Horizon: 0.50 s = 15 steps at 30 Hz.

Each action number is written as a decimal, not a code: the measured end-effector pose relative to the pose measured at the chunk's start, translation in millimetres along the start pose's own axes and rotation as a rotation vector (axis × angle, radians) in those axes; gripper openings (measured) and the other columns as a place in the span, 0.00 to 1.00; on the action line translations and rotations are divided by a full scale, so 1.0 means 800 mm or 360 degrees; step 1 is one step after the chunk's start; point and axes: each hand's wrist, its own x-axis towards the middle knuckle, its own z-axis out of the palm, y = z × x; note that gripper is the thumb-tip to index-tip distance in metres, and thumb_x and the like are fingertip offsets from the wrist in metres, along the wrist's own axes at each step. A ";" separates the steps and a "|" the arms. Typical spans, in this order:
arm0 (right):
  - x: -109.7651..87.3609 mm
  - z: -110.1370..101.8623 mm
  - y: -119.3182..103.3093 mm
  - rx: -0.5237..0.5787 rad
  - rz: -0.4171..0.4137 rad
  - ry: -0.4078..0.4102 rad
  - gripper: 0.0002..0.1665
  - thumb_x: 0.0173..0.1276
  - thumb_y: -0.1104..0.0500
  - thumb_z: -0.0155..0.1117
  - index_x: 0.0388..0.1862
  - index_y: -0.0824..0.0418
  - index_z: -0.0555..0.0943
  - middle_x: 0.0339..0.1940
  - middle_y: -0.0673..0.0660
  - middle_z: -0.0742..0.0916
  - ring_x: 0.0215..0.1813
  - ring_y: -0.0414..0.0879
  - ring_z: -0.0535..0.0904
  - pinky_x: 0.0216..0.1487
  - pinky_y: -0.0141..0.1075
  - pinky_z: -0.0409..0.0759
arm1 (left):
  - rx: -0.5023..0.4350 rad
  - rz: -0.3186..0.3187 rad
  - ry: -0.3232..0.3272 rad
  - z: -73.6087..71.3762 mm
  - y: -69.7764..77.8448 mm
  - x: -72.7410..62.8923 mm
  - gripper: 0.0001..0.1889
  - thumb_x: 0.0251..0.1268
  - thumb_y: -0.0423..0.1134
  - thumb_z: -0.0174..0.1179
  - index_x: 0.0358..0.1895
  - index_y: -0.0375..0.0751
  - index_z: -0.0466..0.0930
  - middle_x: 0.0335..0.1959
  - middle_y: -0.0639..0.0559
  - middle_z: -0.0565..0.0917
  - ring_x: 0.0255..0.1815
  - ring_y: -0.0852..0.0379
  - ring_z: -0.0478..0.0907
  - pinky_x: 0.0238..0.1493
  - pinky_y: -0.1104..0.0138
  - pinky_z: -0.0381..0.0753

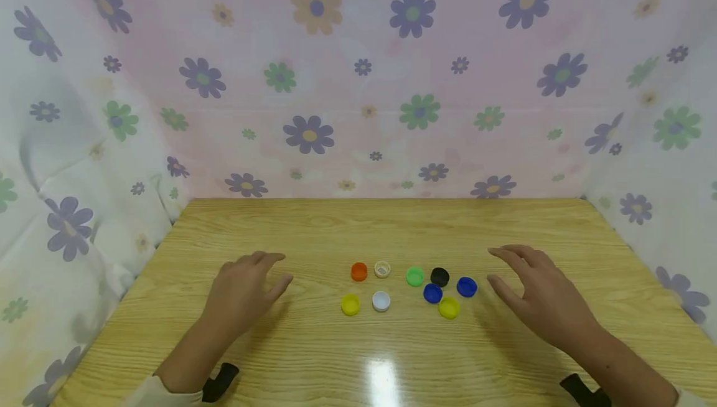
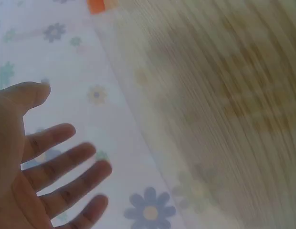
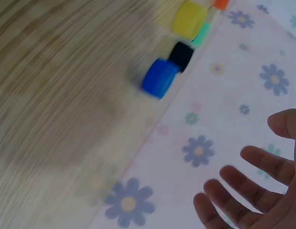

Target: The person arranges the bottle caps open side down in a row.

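Though caps (image 1: 381, 301) between, hands (image 1: 242, 289) well apart.

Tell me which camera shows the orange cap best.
The head view: the orange cap shows whole there, with nothing covering it. The left wrist view cuts it off at the top edge; the right wrist view likewise shows only part.

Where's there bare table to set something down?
Bare table lies between the floral cloth and the orange cap, and between the left hand and the left yellow cap. Crowded: around the black cap, green cap, two blue caps and right yellow cap.
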 end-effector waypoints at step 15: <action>0.016 0.028 -0.082 0.0506 -0.0113 0.0079 0.09 0.67 0.63 0.69 0.45 0.54 0.86 0.31 0.42 0.82 0.29 0.28 0.72 0.28 0.27 0.76 | -0.0408 0.0118 -0.0151 0.012 0.103 0.005 0.09 0.64 0.46 0.68 0.43 0.47 0.85 0.24 0.61 0.85 0.14 0.71 0.67 0.16 0.76 0.65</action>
